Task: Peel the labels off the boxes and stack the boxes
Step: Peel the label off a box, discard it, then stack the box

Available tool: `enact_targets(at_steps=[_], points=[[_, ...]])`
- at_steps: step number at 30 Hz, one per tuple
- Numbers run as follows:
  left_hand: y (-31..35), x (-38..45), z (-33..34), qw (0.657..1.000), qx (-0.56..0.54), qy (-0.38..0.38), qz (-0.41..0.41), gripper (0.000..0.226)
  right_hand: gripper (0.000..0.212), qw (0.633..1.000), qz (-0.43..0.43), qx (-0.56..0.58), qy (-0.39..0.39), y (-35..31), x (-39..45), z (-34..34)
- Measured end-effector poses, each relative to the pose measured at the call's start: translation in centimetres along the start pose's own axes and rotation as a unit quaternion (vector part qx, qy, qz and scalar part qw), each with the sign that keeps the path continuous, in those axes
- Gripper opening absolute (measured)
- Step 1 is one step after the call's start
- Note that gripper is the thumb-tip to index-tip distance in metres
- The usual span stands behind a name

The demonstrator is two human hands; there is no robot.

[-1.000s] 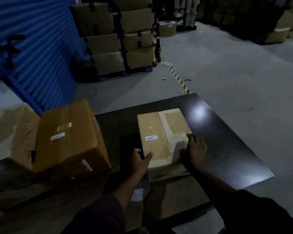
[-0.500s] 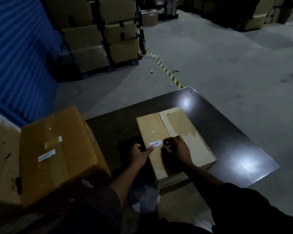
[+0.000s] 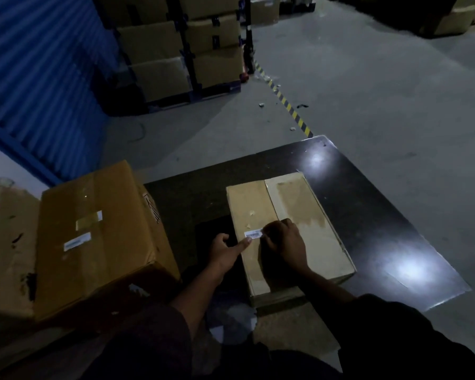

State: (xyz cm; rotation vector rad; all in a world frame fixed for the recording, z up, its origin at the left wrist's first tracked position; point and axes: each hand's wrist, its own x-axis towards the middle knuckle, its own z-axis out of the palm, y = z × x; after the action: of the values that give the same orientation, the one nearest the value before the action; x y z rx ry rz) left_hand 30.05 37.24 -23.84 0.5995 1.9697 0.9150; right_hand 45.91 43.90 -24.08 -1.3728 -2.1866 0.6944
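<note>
A flat pale cardboard box (image 3: 307, 215) lies on a dark glossy table (image 3: 368, 193). A small white barcode label (image 3: 253, 233) is stuck on the box top near its left edge. My right hand (image 3: 284, 242) rests on the box with its fingertips curled at the label's right end. My left hand (image 3: 224, 250) sits at the box's left side, its thumb pressing on the box top just below the label, other fingers curled. A larger brown box (image 3: 99, 237) with a white label (image 3: 76, 241) stands at the left.
Another worn carton (image 3: 6, 242) sits at the far left. Stacked cartons on pallets (image 3: 181, 50) stand beyond, by a blue shutter wall (image 3: 33, 64). Yellow-black floor tape (image 3: 285, 102) crosses the grey concrete floor. White paper scraps (image 3: 225, 327) lie near my body.
My right hand moved from the box's right edge to the label. The left thumb shifted up beside the label. The view dropped and came closer to the box.
</note>
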Motion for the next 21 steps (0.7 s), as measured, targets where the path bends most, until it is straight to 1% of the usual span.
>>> enact_targets(at_steps=[2, 8, 12, 16, 21], points=[[0.08, -0.16, 0.08, 1.000, -0.003, 0.005, 0.002, 0.082, 0.023, 1.000, 0.003, 0.014, 0.000, -0.02, 0.00, -0.15], [0.14, -0.35, 0.13, 1.000, -0.005, 0.009, 0.000, 0.082, 0.015, 1.000, -0.009, 0.008, 0.011, -0.06, -0.31, -0.37], [0.14, -0.49, 0.25, 1.000, -0.004, 0.016, 0.000, 0.081, 0.018, 1.000, -0.002, 0.020, 0.008, -0.11, -0.31, -0.37], [0.40, -0.59, 0.38, 1.000, 0.003, 0.022, 0.003, 0.080, 0.009, 1.000, 0.006, 0.008, 0.002, -0.50, -0.27, -0.72], [0.63, -0.61, 0.26, 1.000, 0.017, 0.023, 0.004, 0.080, 0.013, 1.000, 0.011, 0.027, -0.003, -0.19, -0.11, -0.51]])
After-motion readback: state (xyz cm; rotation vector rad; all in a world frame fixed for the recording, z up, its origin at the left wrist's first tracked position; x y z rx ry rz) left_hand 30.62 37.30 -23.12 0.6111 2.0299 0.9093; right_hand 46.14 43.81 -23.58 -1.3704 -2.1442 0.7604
